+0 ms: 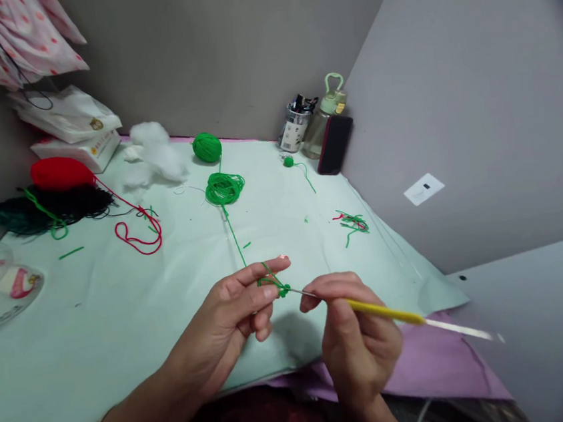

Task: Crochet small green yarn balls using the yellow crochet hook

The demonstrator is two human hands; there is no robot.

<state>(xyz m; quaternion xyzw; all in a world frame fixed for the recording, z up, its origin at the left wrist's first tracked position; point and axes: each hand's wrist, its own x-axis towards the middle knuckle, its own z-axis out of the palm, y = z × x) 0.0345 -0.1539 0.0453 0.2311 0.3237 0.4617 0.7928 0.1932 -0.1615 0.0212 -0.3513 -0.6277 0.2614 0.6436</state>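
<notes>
My left hand (243, 302) pinches a small green crochet piece (284, 290) between thumb and fingers, its index finger stretched out with green yarn looped over it. In my right hand (358, 337) is a crochet hook (385, 309) with a yellow grip, held like a pen. The hook's metal tip reaches the crochet piece at my left fingertips; whether it is inside a loop is too small to tell. From my left hand the strand runs up to a loose coil of green yarn (225, 189), behind which sits a green yarn ball (207, 147).
At the left lie red yarn (61, 173), dark yarn (50, 212) and a clear plastic tub (6, 294). White stuffing (155, 154) sits at the back. A pen cup (293, 131), a bottle (317, 133) and a phone (335, 145) stand at the right, near yarn scraps (354, 223).
</notes>
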